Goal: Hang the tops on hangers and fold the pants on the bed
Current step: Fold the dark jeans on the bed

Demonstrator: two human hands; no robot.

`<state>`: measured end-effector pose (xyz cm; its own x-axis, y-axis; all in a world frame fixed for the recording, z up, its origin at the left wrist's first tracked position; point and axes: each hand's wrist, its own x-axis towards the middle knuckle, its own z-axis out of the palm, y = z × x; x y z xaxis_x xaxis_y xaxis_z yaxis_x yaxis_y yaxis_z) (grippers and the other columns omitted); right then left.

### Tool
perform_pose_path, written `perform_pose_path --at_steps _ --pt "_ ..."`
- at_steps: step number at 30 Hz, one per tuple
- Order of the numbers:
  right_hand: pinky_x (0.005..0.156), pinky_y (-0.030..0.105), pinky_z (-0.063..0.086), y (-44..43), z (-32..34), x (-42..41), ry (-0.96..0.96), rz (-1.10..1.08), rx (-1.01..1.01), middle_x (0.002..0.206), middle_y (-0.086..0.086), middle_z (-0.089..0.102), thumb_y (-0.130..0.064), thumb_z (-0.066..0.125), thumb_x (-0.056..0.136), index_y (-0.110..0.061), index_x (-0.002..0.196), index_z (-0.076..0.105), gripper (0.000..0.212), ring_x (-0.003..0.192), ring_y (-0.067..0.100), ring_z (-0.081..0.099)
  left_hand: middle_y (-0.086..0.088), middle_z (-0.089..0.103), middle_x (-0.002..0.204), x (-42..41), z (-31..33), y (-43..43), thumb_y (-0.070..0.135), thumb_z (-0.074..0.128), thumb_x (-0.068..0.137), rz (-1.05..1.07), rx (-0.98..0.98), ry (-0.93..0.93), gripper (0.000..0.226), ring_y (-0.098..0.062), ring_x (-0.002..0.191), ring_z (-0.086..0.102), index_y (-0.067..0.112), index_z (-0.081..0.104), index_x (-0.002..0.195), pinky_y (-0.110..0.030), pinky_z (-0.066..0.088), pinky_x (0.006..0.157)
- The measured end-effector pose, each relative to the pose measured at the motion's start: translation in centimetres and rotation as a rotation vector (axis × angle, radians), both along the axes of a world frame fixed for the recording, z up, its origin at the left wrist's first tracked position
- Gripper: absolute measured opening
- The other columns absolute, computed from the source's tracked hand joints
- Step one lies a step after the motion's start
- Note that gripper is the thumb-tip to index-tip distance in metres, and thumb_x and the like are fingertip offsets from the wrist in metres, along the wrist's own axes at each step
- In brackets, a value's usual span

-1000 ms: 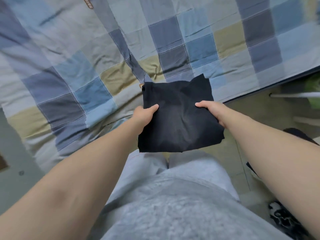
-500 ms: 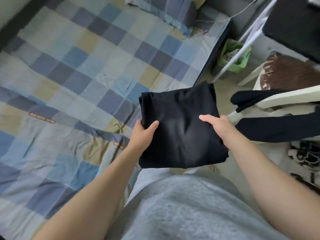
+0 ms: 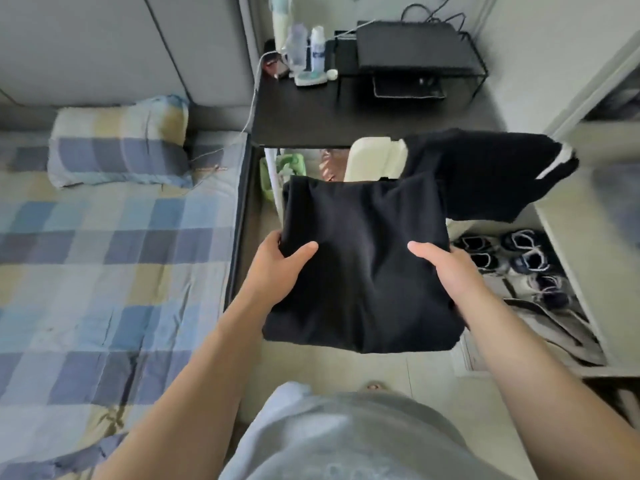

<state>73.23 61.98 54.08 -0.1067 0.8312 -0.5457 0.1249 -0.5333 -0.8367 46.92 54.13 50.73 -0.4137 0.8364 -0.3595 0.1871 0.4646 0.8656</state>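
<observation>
Beside the bed [image 3: 104, 271] | 1 folded black pants [image 3: 363, 271] | left hand [image 3: 277, 268], right hand [image 3: 450, 271]: fingers [image 3: 273, 244] gripping its edges

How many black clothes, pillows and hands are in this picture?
Black clothes: 2, the folded pants held in both hands and a draped garment over the chair
Pillows: 1, the pillow
Hands: 2, the left hand and the right hand
Total: 5
</observation>
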Motion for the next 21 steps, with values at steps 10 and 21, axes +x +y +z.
perform_pose_path --at_steps 10,21 --pt "0.065 0.032 0.061 6.4 2.6 20.5 0.138 -0.343 0.042 0.099 0.004 0.078 -0.031 0.075 0.082 -0.016 0.111 0.072 0.032 0.086 0.025 0.076 0.017 0.066 0.119 18.4 7.4 15.1 0.058 0.071 0.084 -0.393 0.178 0.12 0.063 -0.005 0.107 0.064 0.029 0.051 0.136 -0.029 0.054 0.089" --pt "0.098 0.051 0.052 13.8 -0.4 36.2 0.156 -0.791 0.061 0.106 0.002 0.077 -0.053 0.085 0.052 -0.025 0.118 0.07 0.073 0.097 0.029 0.074 0.016 0.067 0.115 37.9 8.0 33.8 0.048 0.073 0.086 -0.835 0.233 0.099 0.058 -0.005 0.102 0.066 0.025 0.055 0.135 -0.033 0.055 0.092"
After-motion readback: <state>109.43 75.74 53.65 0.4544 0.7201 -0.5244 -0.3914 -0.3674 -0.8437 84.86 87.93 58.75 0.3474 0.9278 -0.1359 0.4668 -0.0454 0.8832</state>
